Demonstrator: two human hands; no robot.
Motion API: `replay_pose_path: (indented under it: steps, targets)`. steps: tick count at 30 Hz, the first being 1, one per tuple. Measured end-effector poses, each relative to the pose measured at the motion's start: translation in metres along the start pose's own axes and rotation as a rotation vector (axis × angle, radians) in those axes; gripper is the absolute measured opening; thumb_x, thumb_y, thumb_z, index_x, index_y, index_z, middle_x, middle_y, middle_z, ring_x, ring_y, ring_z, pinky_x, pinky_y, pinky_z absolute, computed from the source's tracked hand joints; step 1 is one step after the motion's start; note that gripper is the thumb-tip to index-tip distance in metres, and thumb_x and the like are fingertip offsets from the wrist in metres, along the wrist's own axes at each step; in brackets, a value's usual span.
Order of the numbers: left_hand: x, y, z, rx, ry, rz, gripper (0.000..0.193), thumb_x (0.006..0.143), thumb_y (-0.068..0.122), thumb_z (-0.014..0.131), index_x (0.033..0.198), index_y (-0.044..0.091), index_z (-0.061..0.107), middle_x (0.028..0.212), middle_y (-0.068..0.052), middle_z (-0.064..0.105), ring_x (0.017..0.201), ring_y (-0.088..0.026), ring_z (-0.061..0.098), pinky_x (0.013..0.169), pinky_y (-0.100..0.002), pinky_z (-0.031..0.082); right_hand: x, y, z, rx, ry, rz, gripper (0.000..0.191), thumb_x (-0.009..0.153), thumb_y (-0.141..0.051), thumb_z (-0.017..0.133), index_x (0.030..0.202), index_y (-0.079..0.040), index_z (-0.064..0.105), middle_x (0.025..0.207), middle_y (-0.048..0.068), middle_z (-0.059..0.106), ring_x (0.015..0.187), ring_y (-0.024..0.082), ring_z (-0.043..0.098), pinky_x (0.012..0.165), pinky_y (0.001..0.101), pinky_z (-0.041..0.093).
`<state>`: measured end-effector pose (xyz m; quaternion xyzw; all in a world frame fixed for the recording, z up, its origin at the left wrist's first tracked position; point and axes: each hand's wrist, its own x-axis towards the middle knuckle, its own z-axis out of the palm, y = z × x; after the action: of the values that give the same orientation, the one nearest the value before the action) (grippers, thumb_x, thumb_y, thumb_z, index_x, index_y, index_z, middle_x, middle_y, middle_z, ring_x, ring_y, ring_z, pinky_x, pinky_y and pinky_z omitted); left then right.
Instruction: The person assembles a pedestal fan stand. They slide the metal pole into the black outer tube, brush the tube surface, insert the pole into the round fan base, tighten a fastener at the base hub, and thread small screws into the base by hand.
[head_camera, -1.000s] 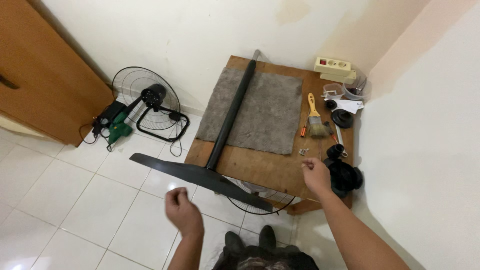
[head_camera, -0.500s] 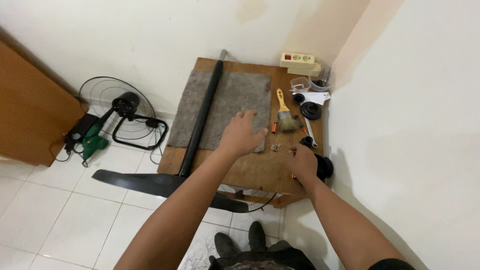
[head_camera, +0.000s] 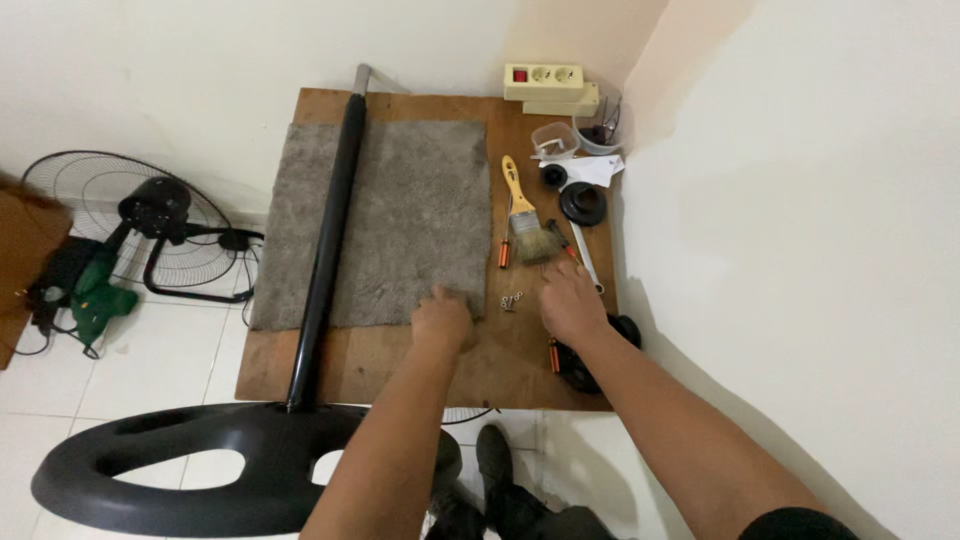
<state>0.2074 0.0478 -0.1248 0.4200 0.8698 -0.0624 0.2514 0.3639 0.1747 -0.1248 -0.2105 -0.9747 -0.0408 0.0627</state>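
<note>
While both hands sit low at the desk's (head_camera: 400, 365) near edge, the small screws (head_camera: 512, 301) lie loose between them, just off the front right corner of the grey mat (head_camera: 400, 220). Left hand (head_camera: 442, 322) is curled into a loose fist, knuckles resting on the mat's corner; can't tell if it's pinching anything. Right hand (head_camera: 570, 300) lies palm down w/ fingers bent, right beside the screws, grip closed on nothing I can see.

Risk, imo: the screws are tiny, a few silvery bits in a tight cluster on bare wood, so a sweep of either wrist could flick them off the near edge onto the tiled floor. The black pole (head_camera: 328, 240) along the mat's left edge overhangs the desk w/ its heavy oval base (head_camera: 200, 470) hanging off the front; a bump could roll or tip it. Paintbrush (head_camera: 522, 215) and screwdriver (head_camera: 504, 250) sit just behind the screws, towards the back edge.
</note>
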Motion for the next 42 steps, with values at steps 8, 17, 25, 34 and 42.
replay_pose_path:
  steps: [8, 17, 25, 34, 42]
  targets:
    - [0.024, -0.008, -0.011, -0.02, -0.146, -0.03, 0.053, 0.091, 0.023, 0.061, 0.142, 0.007, 0.058, 0.169, -0.017, 0.022, 0.136, -0.032, 0.055, 0.106, -0.042, 0.051, 0.028, -0.01, 0.024, 0.069, -0.013, -0.026, 0.012, 0.082, -0.01, 0.062, 0.089, -0.01, 0.072, 0.097, 0.007, 0.072, 0.102, 0.029, 0.064, 0.087, 0.0457, 0.048]
    - [0.028, -0.008, -0.015, -0.038, -0.16, -0.027, 0.049, 0.091, 0.024, 0.06, 0.138, 0.01, 0.064, 0.166, -0.016, 0.03, 0.136, -0.033, 0.055, 0.107, -0.042, 0.05, 0.031, -0.008, 0.019, -0.005, -0.058, -0.155, 0.013, 0.081, -0.012, 0.062, 0.091, -0.011, 0.071, 0.094, 0.006, 0.07, 0.097, 0.025, 0.064, 0.086, 0.0419, 0.048]
    - [0.022, -0.009, -0.012, -0.014, -0.148, -0.026, 0.054, 0.091, 0.024, 0.06, 0.143, 0.007, 0.058, 0.17, -0.016, 0.019, 0.139, -0.032, 0.053, 0.109, -0.041, 0.047, 0.032, -0.013, 0.024, 0.083, -0.092, -0.124, 0.017, 0.084, -0.01, 0.061, 0.098, -0.007, 0.07, 0.105, 0.01, 0.071, 0.107, 0.029, 0.065, 0.091, 0.0443, 0.049]
    - [0.015, -0.021, -0.047, -0.207, -0.203, 0.082, 0.07, 0.089, 0.028, 0.065, 0.155, 0.014, 0.045, 0.157, -0.017, 0.046, 0.143, -0.035, 0.047, 0.117, -0.043, 0.04, 0.036, -0.021, 0.0, 0.06, -0.207, 0.062, 0.013, 0.077, -0.015, 0.066, 0.085, -0.009, 0.074, 0.097, 0.015, 0.075, 0.102, 0.034, 0.068, 0.088, 0.0469, 0.05]
    - [-0.024, -0.082, -0.132, -0.37, 0.117, 0.206, 0.077, 0.093, 0.045, 0.067, 0.155, 0.006, 0.039, 0.157, -0.021, 0.042, 0.145, -0.037, 0.039, 0.118, -0.045, 0.035, 0.064, -0.05, -0.061, 0.539, 0.048, 0.498, 0.021, 0.08, -0.022, 0.077, 0.089, -0.003, 0.074, 0.085, 0.016, 0.074, 0.084, 0.034, 0.072, 0.076, 0.045, 0.056]
